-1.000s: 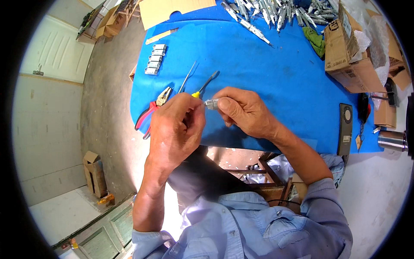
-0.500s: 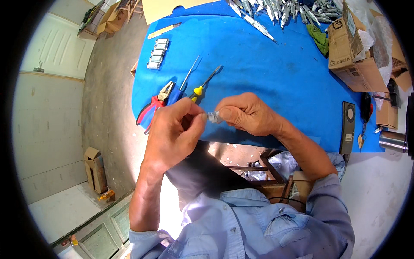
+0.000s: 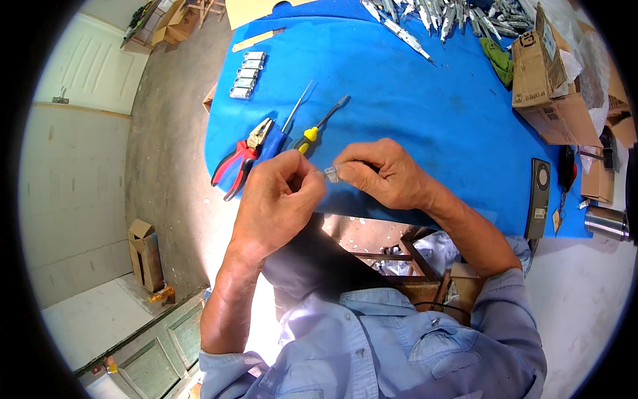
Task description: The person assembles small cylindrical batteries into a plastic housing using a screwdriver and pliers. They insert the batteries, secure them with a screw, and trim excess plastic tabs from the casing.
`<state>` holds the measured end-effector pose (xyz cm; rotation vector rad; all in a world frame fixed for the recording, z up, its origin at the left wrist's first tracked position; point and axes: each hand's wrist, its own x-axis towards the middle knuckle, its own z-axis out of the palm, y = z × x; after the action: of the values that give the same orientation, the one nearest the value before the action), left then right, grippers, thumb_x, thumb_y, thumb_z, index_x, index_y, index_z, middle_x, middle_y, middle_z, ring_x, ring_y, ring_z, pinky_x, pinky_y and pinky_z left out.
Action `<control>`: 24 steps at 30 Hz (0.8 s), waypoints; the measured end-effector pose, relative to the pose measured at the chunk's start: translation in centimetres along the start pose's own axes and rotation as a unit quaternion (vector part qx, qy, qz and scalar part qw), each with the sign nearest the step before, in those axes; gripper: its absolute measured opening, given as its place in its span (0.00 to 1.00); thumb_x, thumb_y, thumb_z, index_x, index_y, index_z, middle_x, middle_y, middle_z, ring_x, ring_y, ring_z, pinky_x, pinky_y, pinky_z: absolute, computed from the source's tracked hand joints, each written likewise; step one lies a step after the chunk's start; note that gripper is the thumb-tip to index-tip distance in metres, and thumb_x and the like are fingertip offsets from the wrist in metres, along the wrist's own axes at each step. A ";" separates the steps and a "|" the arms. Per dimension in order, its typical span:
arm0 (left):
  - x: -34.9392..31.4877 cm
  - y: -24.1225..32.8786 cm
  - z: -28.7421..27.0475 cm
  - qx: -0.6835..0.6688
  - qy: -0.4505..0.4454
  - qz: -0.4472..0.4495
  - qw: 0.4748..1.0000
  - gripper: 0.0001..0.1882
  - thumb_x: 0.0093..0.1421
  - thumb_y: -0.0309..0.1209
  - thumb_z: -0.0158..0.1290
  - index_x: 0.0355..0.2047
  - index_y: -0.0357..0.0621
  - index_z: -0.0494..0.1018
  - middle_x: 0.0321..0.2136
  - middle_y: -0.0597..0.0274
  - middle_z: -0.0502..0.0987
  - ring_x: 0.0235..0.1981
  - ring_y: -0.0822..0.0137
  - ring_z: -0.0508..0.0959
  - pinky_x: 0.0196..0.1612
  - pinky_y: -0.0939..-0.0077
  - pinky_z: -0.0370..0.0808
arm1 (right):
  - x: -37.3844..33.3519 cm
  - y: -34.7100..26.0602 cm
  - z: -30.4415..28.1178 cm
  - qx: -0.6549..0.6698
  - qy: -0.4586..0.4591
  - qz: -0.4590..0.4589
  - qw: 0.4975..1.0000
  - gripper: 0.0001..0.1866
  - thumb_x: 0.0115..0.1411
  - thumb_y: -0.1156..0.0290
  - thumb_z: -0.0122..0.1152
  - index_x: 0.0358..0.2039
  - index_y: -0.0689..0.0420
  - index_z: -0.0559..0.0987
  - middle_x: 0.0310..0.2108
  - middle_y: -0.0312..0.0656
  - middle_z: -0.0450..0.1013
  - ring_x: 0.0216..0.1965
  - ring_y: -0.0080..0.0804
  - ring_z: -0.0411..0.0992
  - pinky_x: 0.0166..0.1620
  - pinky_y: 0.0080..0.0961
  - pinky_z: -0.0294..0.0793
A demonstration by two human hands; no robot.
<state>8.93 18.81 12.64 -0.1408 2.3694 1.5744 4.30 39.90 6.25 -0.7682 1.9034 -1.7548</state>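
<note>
A small grey metal part [image 3: 331, 174] is held up between my two hands, over the near edge of the blue-covered table [image 3: 405, 113]. My left hand [image 3: 279, 196] pinches it from one side and my right hand [image 3: 385, 174] grips the other side with thumb and bent fingers. Most of the part is hidden by my fingertips, so its exact kind does not show. Just beyond my left hand lie red-handled pliers [image 3: 242, 156], a blue-handled screwdriver [image 3: 272, 143] and a yellow-and-black screwdriver [image 3: 311, 135].
Several small silver metal pieces [image 3: 246, 75] stand in a row near a flat, yellowish-handled tool [image 3: 258, 40]. Slim grey parts [image 3: 452, 16] are heaped at the far edge. On the right are a cardboard box [image 3: 541, 80], a green cloth [image 3: 496, 61], a dark flat device [image 3: 538, 196] and a metal cylinder [image 3: 606, 222].
My left hand has shifted slightly right, closer to my right hand, with the small part still between them. The whole view has tilted a little; the tools lie as before.
</note>
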 end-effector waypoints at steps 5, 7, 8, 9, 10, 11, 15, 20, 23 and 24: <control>0.1 0.8 -0.3 -0.014 -0.012 -0.003 1.000 0.08 0.62 0.26 0.56 0.25 0.36 0.74 0.19 0.74 0.71 0.23 0.84 0.66 0.24 0.84 0.61 | 0.3 -0.4 0.6 0.035 0.023 0.018 0.999 0.11 0.66 0.66 0.58 0.39 0.63 0.77 0.24 0.37 0.69 0.27 0.21 0.64 0.30 0.25 0.65; 0.1 1.0 -0.3 -0.031 -0.018 -0.013 0.999 0.09 0.63 0.27 0.56 0.26 0.36 0.74 0.19 0.74 0.71 0.23 0.84 0.67 0.24 0.84 0.61 | 0.3 -0.7 0.6 0.053 0.015 0.053 0.997 0.11 0.65 0.66 0.58 0.38 0.63 0.76 0.23 0.35 0.67 0.27 0.19 0.62 0.29 0.25 0.64; 0.0 1.1 -0.3 -0.037 -0.018 -0.017 0.999 0.09 0.64 0.27 0.56 0.27 0.36 0.75 0.19 0.74 0.71 0.23 0.85 0.67 0.24 0.85 0.61 | 0.3 -0.6 0.7 0.071 0.022 0.059 0.995 0.10 0.64 0.67 0.57 0.37 0.62 0.76 0.23 0.35 0.66 0.26 0.19 0.62 0.28 0.25 0.63; -0.1 1.3 -0.2 -0.043 -0.018 -0.020 0.999 0.09 0.65 0.27 0.56 0.27 0.36 0.75 0.20 0.73 0.72 0.23 0.85 0.67 0.24 0.85 0.62 | 0.3 -0.5 0.8 0.089 0.029 0.065 0.994 0.10 0.64 0.67 0.57 0.36 0.62 0.75 0.23 0.34 0.65 0.26 0.19 0.61 0.28 0.25 0.62; -0.2 1.4 0.0 -0.048 -0.019 -0.023 0.998 0.10 0.65 0.27 0.56 0.28 0.35 0.75 0.20 0.73 0.72 0.24 0.85 0.67 0.25 0.85 0.62 | 0.3 -0.3 0.9 0.106 0.037 0.071 0.991 0.09 0.63 0.68 0.56 0.35 0.62 0.75 0.23 0.34 0.64 0.26 0.18 0.61 0.28 0.25 0.62; -0.3 1.5 0.4 -0.053 -0.003 -0.012 0.999 0.09 0.65 0.27 0.56 0.28 0.35 0.75 0.20 0.73 0.72 0.23 0.85 0.67 0.24 0.85 0.62 | 0.4 -0.3 0.9 0.108 0.043 0.074 0.991 0.09 0.63 0.68 0.56 0.34 0.62 0.75 0.23 0.33 0.64 0.26 0.18 0.61 0.28 0.25 0.62; -1.3 0.9 2.4 -0.043 0.058 0.046 0.996 0.08 0.66 0.25 0.56 0.30 0.34 0.75 0.20 0.73 0.72 0.22 0.86 0.67 0.23 0.86 0.62 | 0.3 -0.1 1.0 0.101 0.072 0.055 0.991 0.08 0.61 0.70 0.56 0.32 0.61 0.74 0.22 0.32 0.63 0.26 0.17 0.61 0.27 0.24 0.61; -1.5 -0.1 3.4 -0.027 0.100 0.052 0.993 0.08 0.64 0.25 0.56 0.28 0.35 0.74 0.19 0.73 0.71 0.21 0.86 0.66 0.22 0.86 0.60 | 0.0 -0.2 1.2 0.091 0.083 0.018 0.992 0.06 0.60 0.71 0.56 0.31 0.60 0.74 0.21 0.31 0.64 0.26 0.15 0.60 0.27 0.22 0.60; -0.8 -0.3 3.1 -0.089 0.090 0.013 0.992 0.09 0.64 0.27 0.57 0.27 0.37 0.74 0.18 0.74 0.71 0.21 0.86 0.65 0.22 0.86 0.59 | 0.0 -0.3 1.4 0.062 0.096 -0.014 0.993 0.05 0.60 0.72 0.55 0.30 0.60 0.74 0.21 0.29 0.64 0.26 0.14 0.60 0.27 0.21 0.59; -0.6 -0.4 3.0 -0.088 0.089 0.011 0.992 0.09 0.65 0.27 0.57 0.26 0.38 0.74 0.18 0.74 0.71 0.20 0.86 0.65 0.22 0.85 0.59 | -0.1 -0.2 1.3 0.048 0.100 -0.018 0.994 0.06 0.60 0.71 0.56 0.30 0.61 0.74 0.21 0.31 0.64 0.26 0.15 0.61 0.27 0.23 0.61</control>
<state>10.18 21.35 11.43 -0.3048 2.3653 1.8510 5.25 38.95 6.31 -0.6155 1.9254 -1.9954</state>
